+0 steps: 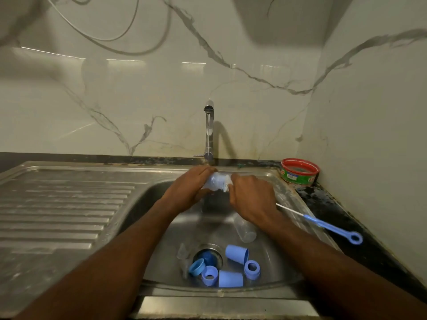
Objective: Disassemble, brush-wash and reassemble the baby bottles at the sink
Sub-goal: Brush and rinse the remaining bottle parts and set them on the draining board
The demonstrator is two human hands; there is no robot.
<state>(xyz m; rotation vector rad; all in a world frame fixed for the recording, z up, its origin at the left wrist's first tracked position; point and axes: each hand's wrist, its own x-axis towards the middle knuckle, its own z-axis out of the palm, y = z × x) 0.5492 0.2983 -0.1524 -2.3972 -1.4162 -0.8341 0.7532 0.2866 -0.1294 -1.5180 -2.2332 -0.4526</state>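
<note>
Over the sink basin [159, 229] my left hand [189, 188] grips a clear baby bottle [216, 182] held sideways under the tap [209, 132]. My right hand [253, 196] holds a bottle brush at the bottle's mouth; its white wire and blue handle [330, 226] stick out to the right. A second clear bottle [245, 229] lies in the basin. Near the drain lie blue caps [236, 254] [230, 279], blue collar rings [251, 269] [209, 275] [196, 267] and clear teats [182, 251].
A ribbed steel draining board [60, 211] lies left of the basin. A round red-rimmed tub [299, 170] stands on the dark counter at the back right corner. Marble-look walls close in behind and on the right.
</note>
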